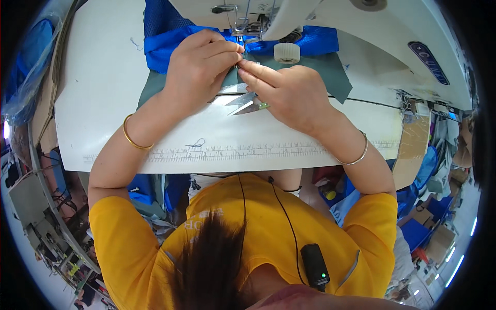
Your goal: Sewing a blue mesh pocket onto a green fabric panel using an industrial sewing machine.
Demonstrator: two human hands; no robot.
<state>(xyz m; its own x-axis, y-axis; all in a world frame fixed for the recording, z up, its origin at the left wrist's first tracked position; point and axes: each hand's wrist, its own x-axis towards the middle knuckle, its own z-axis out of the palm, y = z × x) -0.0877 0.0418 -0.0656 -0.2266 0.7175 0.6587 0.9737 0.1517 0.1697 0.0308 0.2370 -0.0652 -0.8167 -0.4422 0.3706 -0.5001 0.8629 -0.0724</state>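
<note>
Dark green fabric (333, 75) lies on the white sewing table, with a bright blue fabric strip (320, 41) along its far part. Both run beneath the needle and presser foot (239, 39) of a sewing machine. My left hand (194, 72) is closed, thumb and fingers pinching the fabric just in front of the foot. Fingertips of my right hand (297, 98) meet the left ones there, pressed together. Thread snips (249, 105) stick out from under the right palm, blades toward the left and a bit of green handle showing. What lies exactly between the fingertips is hidden.
The white machine head (392, 31) rises at the far right, with a ribbed white knob (287, 52) near the foot. A printed ruler (227, 151) runs along the table's near edge, a loose thread (196, 143) beside it. Cardboard (412, 150) stands at the right.
</note>
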